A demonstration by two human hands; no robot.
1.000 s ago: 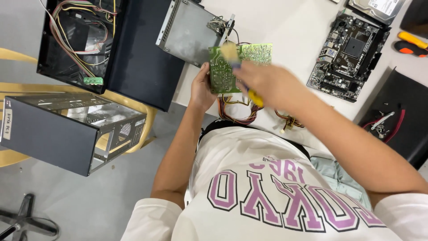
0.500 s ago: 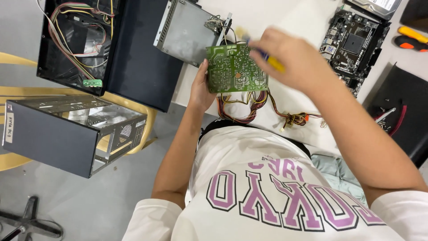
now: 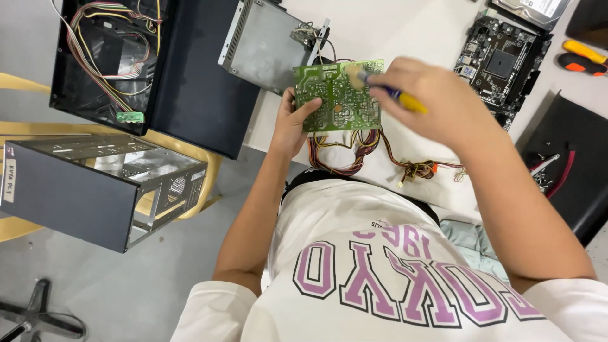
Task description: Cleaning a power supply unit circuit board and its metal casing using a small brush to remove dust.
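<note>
My left hand (image 3: 290, 123) grips the left edge of a green circuit board (image 3: 329, 98), solder side up, over the white table's edge. My right hand (image 3: 437, 95) is closed on a small brush with a yellow and blue handle (image 3: 408, 101). Its pale bristles rest on the board's upper middle. A bundle of coloured wires (image 3: 354, 152) hangs from the board's underside and trails right across the table.
A grey metal casing (image 3: 263, 41) lies just behind the board. A motherboard (image 3: 500, 60), a hard drive (image 3: 538, 7) and orange screwdrivers (image 3: 582, 54) lie at the right. An open black computer case (image 3: 107, 57) and a grey case shell (image 3: 82, 183) on a yellow chair stand at the left.
My right hand swept the brush from the board's upper left off to the right, then back onto its upper middle. My left hand kept hold of the board.
</note>
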